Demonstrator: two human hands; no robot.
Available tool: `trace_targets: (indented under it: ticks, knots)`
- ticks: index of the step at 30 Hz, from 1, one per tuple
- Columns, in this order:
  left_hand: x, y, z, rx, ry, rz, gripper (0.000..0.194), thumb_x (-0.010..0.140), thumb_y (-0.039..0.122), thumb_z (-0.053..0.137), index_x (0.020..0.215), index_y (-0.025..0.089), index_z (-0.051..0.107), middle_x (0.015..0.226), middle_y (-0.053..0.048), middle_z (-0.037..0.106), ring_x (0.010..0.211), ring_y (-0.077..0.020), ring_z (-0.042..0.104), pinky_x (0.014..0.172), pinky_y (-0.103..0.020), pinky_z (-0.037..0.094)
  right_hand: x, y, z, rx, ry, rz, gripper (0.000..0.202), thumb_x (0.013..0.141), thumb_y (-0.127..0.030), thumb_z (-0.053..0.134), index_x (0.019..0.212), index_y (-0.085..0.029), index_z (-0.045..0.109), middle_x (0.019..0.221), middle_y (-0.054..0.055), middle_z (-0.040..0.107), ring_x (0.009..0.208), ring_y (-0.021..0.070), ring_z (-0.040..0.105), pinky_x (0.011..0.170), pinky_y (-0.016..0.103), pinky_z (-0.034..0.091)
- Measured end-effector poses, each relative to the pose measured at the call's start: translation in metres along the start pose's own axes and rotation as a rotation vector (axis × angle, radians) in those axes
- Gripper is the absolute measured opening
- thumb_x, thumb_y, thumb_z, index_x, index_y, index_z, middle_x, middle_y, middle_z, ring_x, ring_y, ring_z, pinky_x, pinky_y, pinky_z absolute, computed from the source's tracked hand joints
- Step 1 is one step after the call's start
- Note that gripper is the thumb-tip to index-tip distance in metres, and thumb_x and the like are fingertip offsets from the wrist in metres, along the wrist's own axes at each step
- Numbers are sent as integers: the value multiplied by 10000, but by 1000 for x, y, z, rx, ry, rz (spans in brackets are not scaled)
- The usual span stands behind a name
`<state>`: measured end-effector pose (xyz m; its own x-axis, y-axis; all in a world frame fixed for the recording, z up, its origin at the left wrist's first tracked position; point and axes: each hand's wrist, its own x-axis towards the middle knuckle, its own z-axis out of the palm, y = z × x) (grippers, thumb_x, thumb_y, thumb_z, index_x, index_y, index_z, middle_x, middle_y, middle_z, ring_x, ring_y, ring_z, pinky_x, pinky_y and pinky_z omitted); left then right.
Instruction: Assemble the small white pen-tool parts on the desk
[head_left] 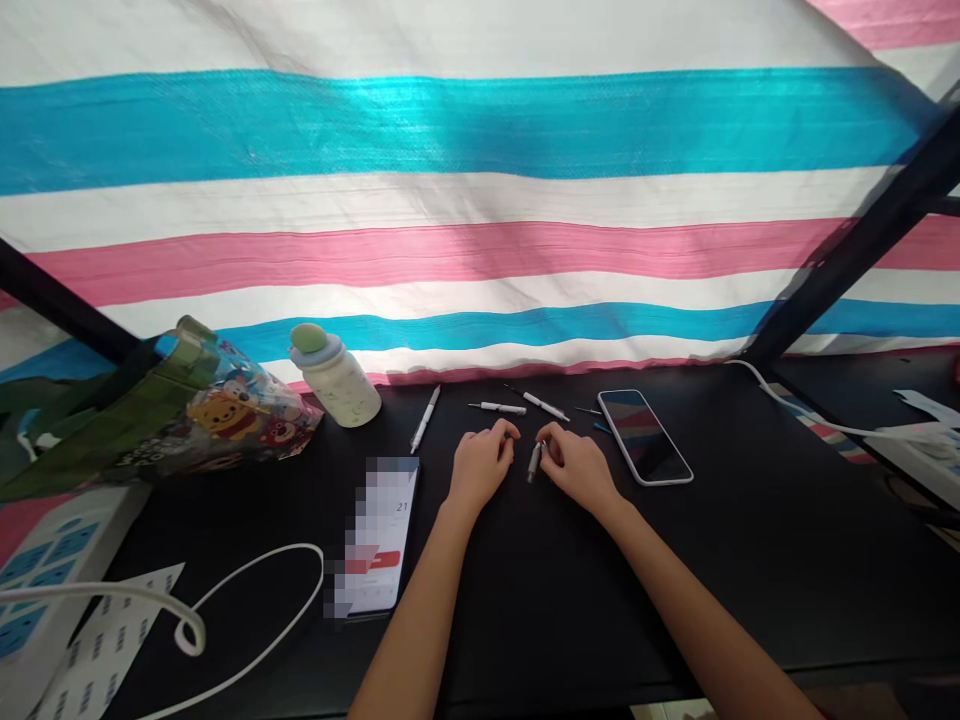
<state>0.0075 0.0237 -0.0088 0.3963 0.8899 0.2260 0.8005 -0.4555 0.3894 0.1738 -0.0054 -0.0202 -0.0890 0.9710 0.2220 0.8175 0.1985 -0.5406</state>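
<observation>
My right hand (579, 468) is closed at the fingertips around a short grey-and-white pen barrel (533, 464), which points down toward the black table. Beside it, my left hand (482, 464) has its fingers curled in toward the thumb; anything held there is too small or hidden to name. The two hands are a little apart. Just beyond them lie two slim white pen parts with thin dark tips, one pen part (501, 408) on the left and another pen part (547, 406) on the right. A whole white pen (425, 420) rests farther left.
A phone with a lit screen (379, 540) lies left of my left forearm; a dark-screened phone (646, 438) lies at right. A small blue piece (602, 428) is beside it. A bottle (335, 380), printed bag (232, 400), white cable (311, 600) and power strip (45, 570) are left.
</observation>
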Motion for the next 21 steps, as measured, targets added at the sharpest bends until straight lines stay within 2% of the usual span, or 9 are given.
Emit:
trace_targets:
  ticks: [4, 7, 10, 13, 16, 19, 21]
  knots:
    - [-1, 7, -6, -102, 2, 45, 197, 907, 279, 376, 1017, 243, 535, 731, 34, 633, 776, -147, 563, 774, -284, 359, 5, 7, -1, 394, 34, 32, 263, 788, -247, 437, 1041, -213, 500, 660, -26, 560, 616, 137, 543, 610, 246, 394]
    - [-2, 13, -9, -165, -12, 100, 197, 881, 360, 446, 1003, 242, 545, 766, 28, 641, 828, -156, 560, 796, -291, 357, 8, 10, 2, 606, 68, 19, 222, 782, -289, 483, 985, -203, 451, 728, -2, 608, 690, 158, 585, 646, 267, 426]
    - [-2, 15, -9, -163, -1, 98, 185, 855, 333, 493, 1008, 247, 553, 777, 24, 626, 801, -152, 558, 774, -283, 369, 9, 10, 4, 701, 71, 29, 210, 787, -350, 510, 918, -209, 425, 781, 26, 637, 735, 182, 613, 646, 281, 435]
    - [-2, 14, -8, -134, 18, 80, 182, 870, 283, 461, 1014, 248, 566, 792, 12, 613, 801, -150, 554, 764, -276, 376, 9, 10, 3, 659, 76, 48, 206, 836, -413, 445, 861, -209, 456, 725, 24, 630, 718, 186, 616, 672, 294, 442]
    - [-1, 13, -9, -121, 31, 82, 189, 889, 289, 432, 1008, 245, 572, 822, 4, 616, 819, -151, 551, 758, -270, 375, 8, 12, 0, 475, 106, 61, 283, 871, -425, 378, 726, -209, 491, 639, 10, 610, 684, 174, 596, 721, 290, 429]
    - [-1, 11, -9, -105, 6, 84, 214, 913, 325, 386, 959, 248, 580, 763, 14, 621, 789, -149, 548, 737, -265, 369, 8, 12, -2, 386, 72, 47, 346, 881, -410, 361, 628, -204, 477, 599, 5, 593, 629, 155, 573, 683, 267, 418]
    - [-1, 10, -9, -94, -8, 70, 231, 922, 342, 368, 916, 253, 581, 693, 29, 613, 758, -146, 547, 715, -262, 362, 8, 12, -1, 411, 36, 31, 305, 873, -390, 379, 651, -205, 474, 582, -5, 581, 594, 148, 562, 646, 259, 420]
